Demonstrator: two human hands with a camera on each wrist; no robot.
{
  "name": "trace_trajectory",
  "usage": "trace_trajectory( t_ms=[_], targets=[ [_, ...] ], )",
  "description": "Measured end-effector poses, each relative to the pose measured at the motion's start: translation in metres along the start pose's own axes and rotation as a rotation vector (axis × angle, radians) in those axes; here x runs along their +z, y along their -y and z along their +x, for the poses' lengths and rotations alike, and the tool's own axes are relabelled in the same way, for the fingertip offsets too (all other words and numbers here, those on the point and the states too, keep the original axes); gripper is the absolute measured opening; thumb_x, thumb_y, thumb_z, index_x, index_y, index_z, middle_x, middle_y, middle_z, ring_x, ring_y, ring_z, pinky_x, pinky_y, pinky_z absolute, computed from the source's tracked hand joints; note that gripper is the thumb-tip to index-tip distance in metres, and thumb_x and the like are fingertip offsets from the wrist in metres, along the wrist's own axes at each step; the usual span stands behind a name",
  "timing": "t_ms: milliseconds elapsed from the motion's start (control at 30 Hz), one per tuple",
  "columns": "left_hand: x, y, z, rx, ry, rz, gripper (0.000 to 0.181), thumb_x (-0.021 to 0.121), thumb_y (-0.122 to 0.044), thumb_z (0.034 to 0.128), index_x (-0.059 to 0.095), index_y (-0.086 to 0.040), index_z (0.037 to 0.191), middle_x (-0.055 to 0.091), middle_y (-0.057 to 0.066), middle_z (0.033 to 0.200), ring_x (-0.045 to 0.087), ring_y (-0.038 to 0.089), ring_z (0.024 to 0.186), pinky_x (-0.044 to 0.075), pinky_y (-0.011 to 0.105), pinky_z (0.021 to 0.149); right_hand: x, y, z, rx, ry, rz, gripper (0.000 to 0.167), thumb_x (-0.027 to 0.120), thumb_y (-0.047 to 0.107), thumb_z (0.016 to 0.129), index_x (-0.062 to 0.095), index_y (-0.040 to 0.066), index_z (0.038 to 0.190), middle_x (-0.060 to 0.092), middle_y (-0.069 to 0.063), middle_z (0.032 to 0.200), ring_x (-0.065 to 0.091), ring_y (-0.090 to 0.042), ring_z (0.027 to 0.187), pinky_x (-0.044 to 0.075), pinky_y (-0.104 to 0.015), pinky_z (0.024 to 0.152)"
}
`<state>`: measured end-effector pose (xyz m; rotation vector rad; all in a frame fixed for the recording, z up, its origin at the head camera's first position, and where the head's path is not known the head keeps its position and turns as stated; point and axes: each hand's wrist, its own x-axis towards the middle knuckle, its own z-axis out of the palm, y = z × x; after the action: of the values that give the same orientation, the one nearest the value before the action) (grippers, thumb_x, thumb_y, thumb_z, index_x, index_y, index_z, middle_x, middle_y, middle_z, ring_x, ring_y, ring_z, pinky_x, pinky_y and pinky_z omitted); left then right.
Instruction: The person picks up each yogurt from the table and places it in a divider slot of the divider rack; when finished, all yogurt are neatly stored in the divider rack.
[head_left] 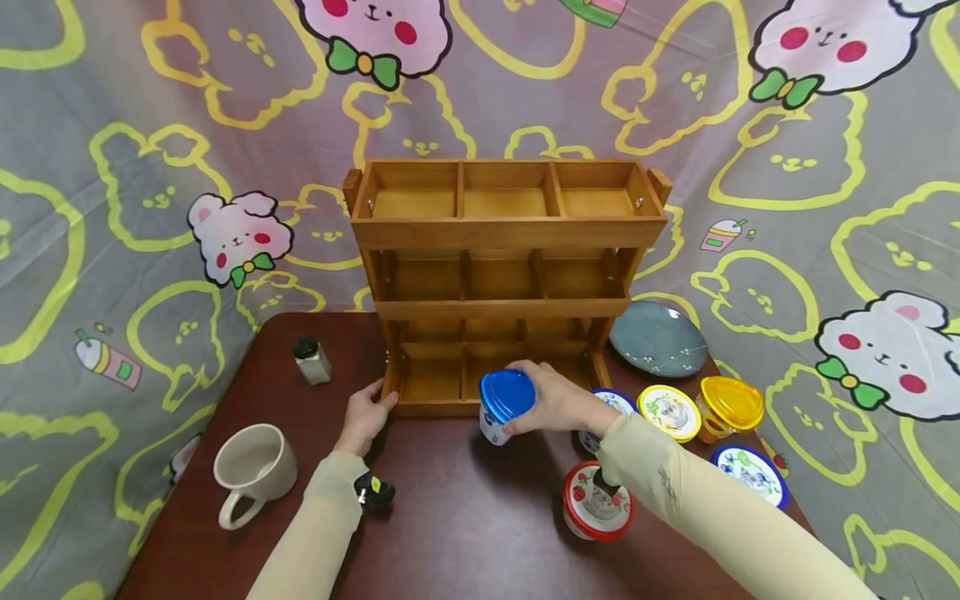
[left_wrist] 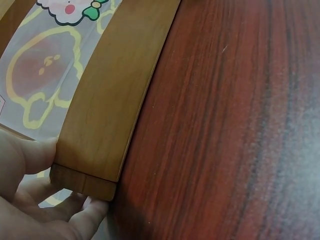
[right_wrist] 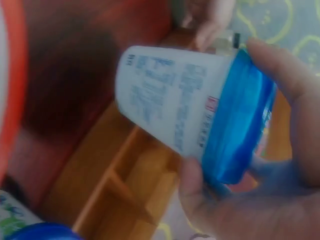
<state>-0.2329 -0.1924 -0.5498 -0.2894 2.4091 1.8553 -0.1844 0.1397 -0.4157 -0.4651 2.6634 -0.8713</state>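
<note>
A white cup with a blue lid is gripped by my right hand, above the table in front of the shelf's bottom tier. The right wrist view shows the thumb and fingers around the cup's lid end, its printed side facing the camera. My left hand holds the lower left front corner of the wooden shelf. In the left wrist view the hand pinches the end of the shelf's front board, thumb on one side, fingers beneath.
A red-lidded tub stands near my right forearm. Further right are a yellow-and-white-lidded tub, a yellow-lidded tub, a blue-rimmed tub and a grey plate. On the left are a mug and a black-capped jar.
</note>
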Motion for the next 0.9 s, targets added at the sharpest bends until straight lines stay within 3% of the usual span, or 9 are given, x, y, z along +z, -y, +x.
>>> trace_trajectory(
  t_ms=[167,333,500,900],
  targets=[
    [-0.003,0.001,0.001,0.004,0.001,0.001,0.056,0.057,-0.011,0.1005,0.035,0.006,0.15,0.041,0.026,0.148,0.04,0.036,0.135,0.032,0.05,0.111,-0.007,0.017,0.016,-0.044,-0.075,0.05,0.098,0.085,0.053,0.071,0.035,0.019,0.15,0.048,-0.017,0.133,0.053,-0.033,0.115,0.052,-0.052,0.089],
    [-0.003,0.0,0.001,0.009,-0.006,0.016,0.056,0.057,-0.011,0.1002,0.036,0.006,0.149,0.039,0.026,0.15,0.039,0.036,0.136,0.033,0.05,0.11,-0.002,0.033,0.037,-0.053,-0.102,0.088,0.099,0.084,0.053,0.072,0.034,0.019,0.151,0.048,-0.017,0.132,0.053,-0.033,0.116,0.051,-0.052,0.091],
    [0.0,-0.002,0.001,0.003,-0.012,0.012,0.055,0.057,-0.012,0.1006,0.037,0.005,0.149,0.039,0.025,0.15,0.036,0.035,0.138,0.031,0.05,0.112,0.011,0.048,0.058,-0.004,-0.116,0.107,0.101,0.085,0.052,0.071,0.033,0.019,0.152,0.046,-0.016,0.131,0.052,-0.034,0.116,0.051,-0.053,0.092],
    [0.006,0.001,-0.002,0.01,-0.056,0.005,0.053,0.059,-0.01,0.0991,0.042,0.007,0.146,0.053,0.027,0.136,0.059,0.033,0.115,0.047,0.046,0.097,0.054,0.081,0.106,0.07,-0.167,0.062,0.103,0.083,0.056,0.073,0.032,0.011,0.151,0.043,-0.021,0.132,0.045,-0.037,0.119,0.047,-0.052,0.094]
  ],
)
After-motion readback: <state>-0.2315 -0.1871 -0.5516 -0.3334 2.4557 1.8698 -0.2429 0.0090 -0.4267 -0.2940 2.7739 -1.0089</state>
